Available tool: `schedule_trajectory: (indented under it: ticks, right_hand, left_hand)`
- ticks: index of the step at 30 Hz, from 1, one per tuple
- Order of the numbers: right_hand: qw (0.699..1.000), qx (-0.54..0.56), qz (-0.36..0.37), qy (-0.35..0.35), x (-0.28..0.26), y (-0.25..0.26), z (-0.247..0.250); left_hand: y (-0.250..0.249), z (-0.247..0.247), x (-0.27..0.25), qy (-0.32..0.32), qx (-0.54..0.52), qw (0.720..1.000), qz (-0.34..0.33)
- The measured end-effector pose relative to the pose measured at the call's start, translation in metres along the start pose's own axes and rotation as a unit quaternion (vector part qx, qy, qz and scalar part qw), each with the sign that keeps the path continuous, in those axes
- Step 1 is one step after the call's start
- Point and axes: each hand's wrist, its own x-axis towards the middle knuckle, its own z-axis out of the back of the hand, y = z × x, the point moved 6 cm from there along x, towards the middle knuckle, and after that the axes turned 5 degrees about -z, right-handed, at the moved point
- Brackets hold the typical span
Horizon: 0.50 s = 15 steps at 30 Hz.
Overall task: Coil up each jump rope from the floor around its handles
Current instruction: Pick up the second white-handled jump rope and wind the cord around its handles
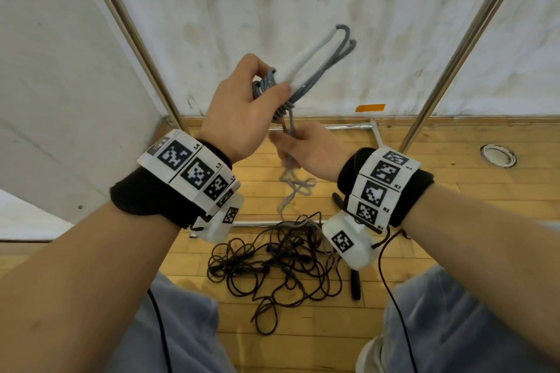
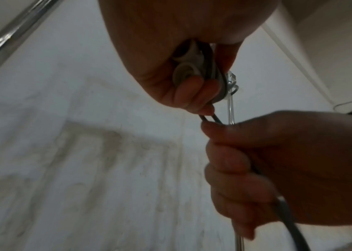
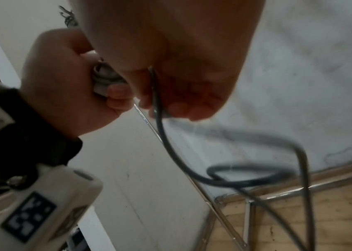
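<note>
Now we are gripping the white handles [image 1: 300, 65] with our left hand [image 1: 239, 112], pinning the coils, while our right hand [image 1: 309, 151] is curling round the grey jump rope [image 1: 291, 127] just below; the cord is looking light and springy, so we are holding it close to the coils

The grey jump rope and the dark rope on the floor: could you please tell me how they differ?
The grey jump rope is held up, its white handles gripped by the left hand and its cord by the right hand; the dark rope lies untouched. The grey one is partly wound round its handles; the dark one is a loose tangle. Both have slack left to coil.
</note>
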Motion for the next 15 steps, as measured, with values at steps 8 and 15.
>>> schedule_trajectory:
  ticks: [8, 15]
  right_hand:
    - [0.995, -0.053, 0.053, -0.064, -0.004, 0.010, 0.008]
    - [0.970, -0.214, 0.091, -0.065, -0.008, 0.021, 0.012]
  left_hand:
    - [0.024, 0.024, 0.011, -0.066, 0.136, 0.988, -0.002]
    - [0.052, 0.022, 0.016, -0.003, 0.297, 0.955, 0.015]
